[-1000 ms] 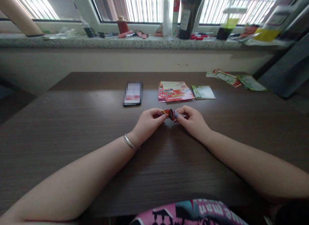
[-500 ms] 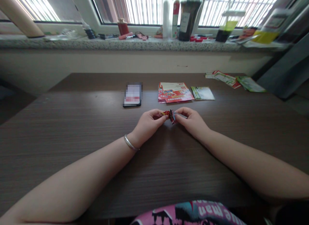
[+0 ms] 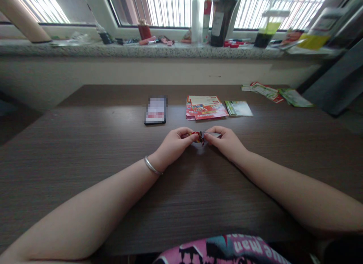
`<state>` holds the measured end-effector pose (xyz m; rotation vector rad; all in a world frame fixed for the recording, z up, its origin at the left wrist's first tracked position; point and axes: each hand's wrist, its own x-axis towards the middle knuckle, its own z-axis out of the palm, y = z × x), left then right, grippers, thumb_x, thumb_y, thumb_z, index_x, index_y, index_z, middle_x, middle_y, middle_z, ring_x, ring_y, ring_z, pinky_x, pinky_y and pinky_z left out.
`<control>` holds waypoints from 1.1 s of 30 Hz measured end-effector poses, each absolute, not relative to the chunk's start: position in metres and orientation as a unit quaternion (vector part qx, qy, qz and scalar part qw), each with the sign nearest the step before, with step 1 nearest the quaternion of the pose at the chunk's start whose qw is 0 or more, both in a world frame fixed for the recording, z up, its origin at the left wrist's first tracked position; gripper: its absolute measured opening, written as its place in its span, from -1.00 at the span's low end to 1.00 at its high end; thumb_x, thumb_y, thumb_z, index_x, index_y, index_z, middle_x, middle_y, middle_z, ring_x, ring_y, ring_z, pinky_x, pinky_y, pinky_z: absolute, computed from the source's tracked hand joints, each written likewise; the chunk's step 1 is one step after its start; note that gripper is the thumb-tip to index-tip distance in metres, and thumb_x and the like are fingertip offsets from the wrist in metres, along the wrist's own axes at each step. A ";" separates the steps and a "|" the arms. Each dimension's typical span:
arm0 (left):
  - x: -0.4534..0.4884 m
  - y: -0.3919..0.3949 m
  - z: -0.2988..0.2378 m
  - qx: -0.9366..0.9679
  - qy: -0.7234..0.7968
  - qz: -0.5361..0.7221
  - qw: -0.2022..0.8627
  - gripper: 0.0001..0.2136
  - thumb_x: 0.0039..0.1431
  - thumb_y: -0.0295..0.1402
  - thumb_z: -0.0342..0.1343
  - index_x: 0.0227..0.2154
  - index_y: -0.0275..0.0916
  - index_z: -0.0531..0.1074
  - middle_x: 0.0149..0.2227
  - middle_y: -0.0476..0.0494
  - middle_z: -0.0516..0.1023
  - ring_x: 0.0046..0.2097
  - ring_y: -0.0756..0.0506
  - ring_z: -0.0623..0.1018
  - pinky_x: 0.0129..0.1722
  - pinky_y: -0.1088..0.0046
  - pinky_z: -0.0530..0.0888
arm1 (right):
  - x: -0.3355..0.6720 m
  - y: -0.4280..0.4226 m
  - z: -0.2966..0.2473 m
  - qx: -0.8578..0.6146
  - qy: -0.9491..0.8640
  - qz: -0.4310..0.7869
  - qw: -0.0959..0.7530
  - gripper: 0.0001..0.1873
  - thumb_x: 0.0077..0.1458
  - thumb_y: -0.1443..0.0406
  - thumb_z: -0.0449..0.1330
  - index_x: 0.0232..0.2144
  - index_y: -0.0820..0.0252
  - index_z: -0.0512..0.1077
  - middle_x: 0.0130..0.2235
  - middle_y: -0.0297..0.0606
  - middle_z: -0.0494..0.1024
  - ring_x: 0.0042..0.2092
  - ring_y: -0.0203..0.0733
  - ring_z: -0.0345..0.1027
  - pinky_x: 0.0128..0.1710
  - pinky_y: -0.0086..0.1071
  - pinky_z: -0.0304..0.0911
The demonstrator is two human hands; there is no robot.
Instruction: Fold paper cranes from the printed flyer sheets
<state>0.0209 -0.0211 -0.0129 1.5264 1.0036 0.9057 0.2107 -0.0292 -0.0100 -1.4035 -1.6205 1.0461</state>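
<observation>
A small folded piece of printed paper (image 3: pixel 201 137), red, yellow and dark, is held between my two hands just above the table. My left hand (image 3: pixel 179 140), with a silver bangle at the wrist, pinches its left end between thumb and fingers. At the right end, the thumb and fingers of my right hand (image 3: pixel 224 139) close on it, and a pale flap sticks out beneath those fingers. My fingertips hide much of the paper, so its full shape cannot be seen.
Beyond my hands lie a phone (image 3: pixel 155 110), a stack of red printed leaflets (image 3: pixel 210 112) and a green-white packet or card (image 3: pixel 239 109). More printed papers (image 3: pixel 295 97) rest at the far right corner. Bottles and small items stand along the granite windowsill (image 3: pixel 170 51).
The paper's dark middle part looks more squeezed together, and a pale flap now shows under my right fingers. Both hands have stayed in nearly the same place.
</observation>
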 end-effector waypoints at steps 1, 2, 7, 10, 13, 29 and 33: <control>0.020 -0.021 -0.014 0.632 0.417 0.384 0.529 -0.77 0.09 -0.19 0.20 -0.42 -0.30 0.48 -0.38 -0.07 0.55 -0.31 -0.01 0.48 -0.23 0.46 0.36 | 0.211 -0.029 -0.010 -0.548 -0.625 0.414 0.371 -0.64 -0.08 0.00 0.26 -0.46 0.19 0.47 -0.49 -0.32 0.49 -0.50 -0.29 0.22 -0.47 -0.38 0.08; 0.020 -0.020 -0.014 0.624 0.414 0.389 0.537 -0.76 0.08 -0.19 0.21 -0.43 -0.29 0.48 -0.38 -0.06 0.54 -0.32 0.00 0.47 -0.24 0.47 0.35 | 0.211 -0.029 -0.010 -0.544 -0.619 0.424 0.375 -0.63 -0.07 -0.01 0.27 -0.45 0.19 0.47 -0.50 -0.34 0.48 -0.51 -0.30 0.20 -0.48 -0.39 0.07; 0.020 -0.020 -0.015 0.579 0.404 0.393 0.589 -0.73 0.02 -0.15 0.26 -0.44 -0.30 0.47 -0.40 -0.05 0.52 -0.34 0.01 0.44 -0.28 0.47 0.31 | 0.210 -0.030 -0.015 -0.470 -0.586 0.504 0.425 -0.63 -0.08 -0.01 0.31 -0.51 0.17 0.42 -0.49 -0.38 0.46 -0.51 -0.36 0.16 -0.48 -0.42 0.08; 0.021 -0.021 -0.013 0.565 0.388 0.390 0.614 -0.72 0.00 -0.15 0.27 -0.44 -0.30 0.46 -0.40 -0.04 0.51 -0.35 0.02 0.43 -0.28 0.48 0.30 | 0.209 -0.029 -0.018 -0.419 -0.540 0.582 0.440 -0.60 -0.14 -0.02 0.36 -0.54 0.16 0.39 -0.47 -0.39 0.45 -0.47 -0.36 0.21 -0.45 -0.44 0.15; 0.022 -0.021 -0.011 0.555 0.389 0.388 0.625 -0.71 -0.01 -0.15 0.28 -0.44 -0.30 0.45 -0.40 -0.03 0.50 -0.35 0.02 0.41 -0.28 0.48 0.30 | 0.208 -0.028 -0.018 -0.396 -0.480 0.638 0.454 -0.59 -0.23 0.01 0.42 -0.53 0.15 0.39 -0.45 -0.41 0.45 -0.40 -0.35 0.28 -0.41 -0.45 0.21; 0.022 -0.020 -0.013 0.577 0.407 0.396 0.587 -0.74 0.05 -0.16 0.24 -0.41 -0.29 0.44 -0.40 -0.02 0.48 -0.35 0.03 0.41 -0.29 0.49 0.32 | 0.208 -0.028 -0.012 -0.444 -0.401 0.670 0.440 -0.62 -0.33 0.12 0.48 -0.55 0.19 0.43 -0.41 -0.36 0.55 -0.34 -0.33 0.38 -0.35 -0.45 0.25; 0.023 -0.020 -0.012 0.555 0.390 0.403 0.614 -0.73 0.02 -0.16 0.26 -0.42 -0.29 0.44 -0.38 -0.04 0.50 -0.32 0.02 0.44 -0.24 0.48 0.34 | 0.210 -0.026 -0.012 -0.414 -0.409 0.695 0.421 -0.64 -0.28 0.12 0.47 -0.46 0.20 0.51 -0.37 -0.35 0.56 -0.34 -0.35 0.36 -0.34 -0.46 0.25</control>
